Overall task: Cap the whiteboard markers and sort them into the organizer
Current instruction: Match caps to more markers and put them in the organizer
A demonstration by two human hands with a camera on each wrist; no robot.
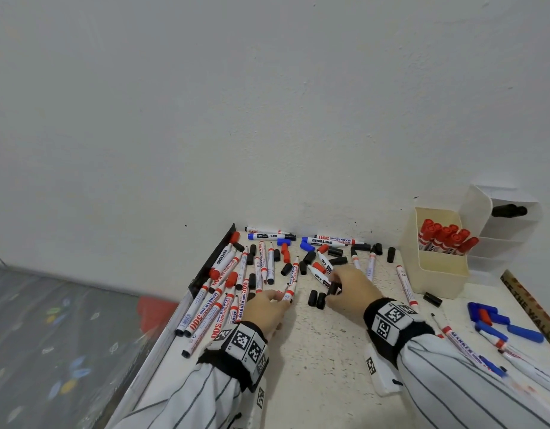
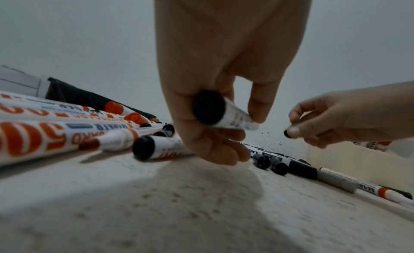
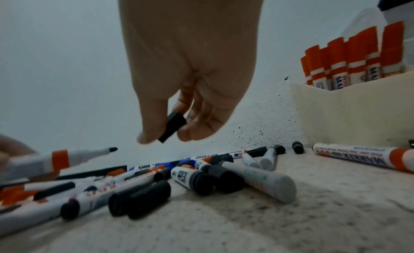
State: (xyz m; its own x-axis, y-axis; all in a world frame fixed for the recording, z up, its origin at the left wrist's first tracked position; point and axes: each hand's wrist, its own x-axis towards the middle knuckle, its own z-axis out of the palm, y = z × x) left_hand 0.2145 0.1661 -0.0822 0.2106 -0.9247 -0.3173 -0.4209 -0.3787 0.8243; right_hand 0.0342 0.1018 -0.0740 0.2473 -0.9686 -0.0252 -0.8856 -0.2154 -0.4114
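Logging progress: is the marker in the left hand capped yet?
Uncapped: the marker shows a bare black tip; the right hand pinches the black cap apart.

The surface [image 1: 314,360] stands against a wall [image 1: 267,103]. Many markers [image 1: 224,292] lie side by side along its left edge. More markers [image 1: 326,241] lie along the back edge, by the wall. Loose caps [image 1: 317,298] lie in the middle, mixed with markers. The organizer [image 1: 434,274] stands at the back right corner, and a bunch of markers [image 1: 444,239] stands in its front part. Behind that part are shelves [image 1: 509,230], one above the other. One cap [image 1: 432,299] lies just in front of the organizer. More markers [image 1: 496,329] lie near the right edge, beside a ruler [image 1: 530,308].
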